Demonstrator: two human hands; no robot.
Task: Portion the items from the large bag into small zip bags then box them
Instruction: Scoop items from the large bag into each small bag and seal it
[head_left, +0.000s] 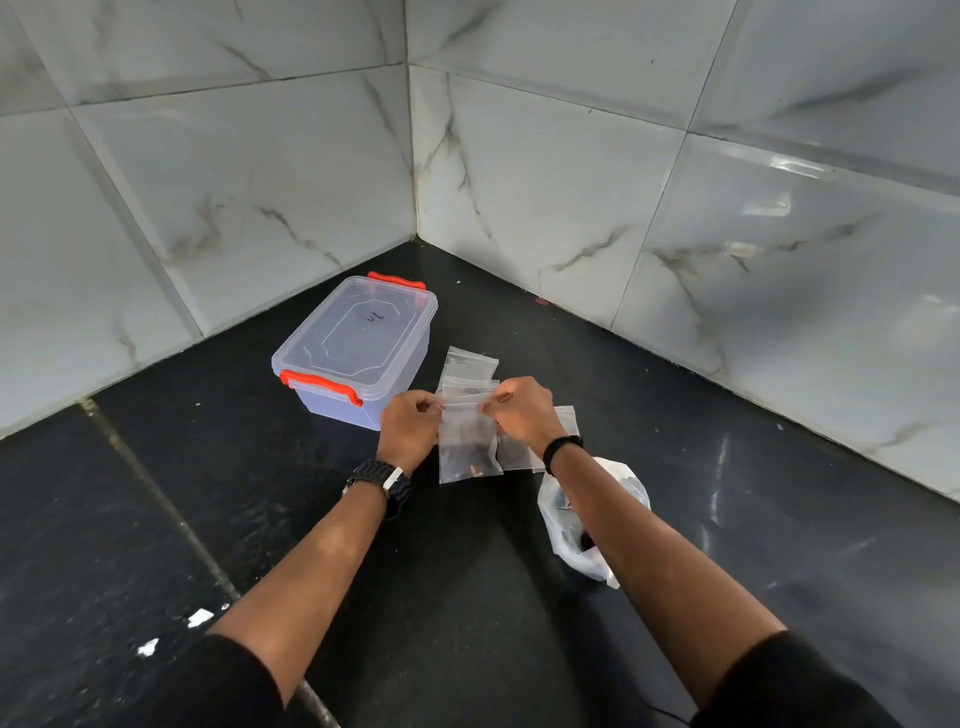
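On the black countertop (218, 467), in the corner where two grey marbled tile walls (571, 182) meet, you hold a small zip bag (467, 441) up off the surface with both hands. Your left hand (409, 430) pinches the bag's top left edge, thumb and fingers pressed together on the zip strip. Your right hand (522, 413) pinches the top right edge the same way. Both hands are clamped on that bag, one at each end of the seal, close together but not touching. The bag hangs down between them; small dark items sit near its bottom, too small to identify.

More small zip bags (470, 364) lie flat on the counter just behind the held one, overlapping. Another one (566, 421) pokes out beside your right wrist, partly hidden by your hand.

The clear plastic box (358, 348) stands left of the bags, near your left hand, lid on, with orange latches at its near and far ends. Can't tell whether the latches are snapped down.

The large bag (592, 525), white and crumpled, sits on the counter under your right forearm, mouth open, something dark inside, mostly hidden by the arm.

A black watch (382, 483) is on your left wrist, a black band (562, 447) on your right. Black sleeves (789, 680) cover both upper arms at the frame bottom. A few white specks (200, 617) lie on the counter at lower left.
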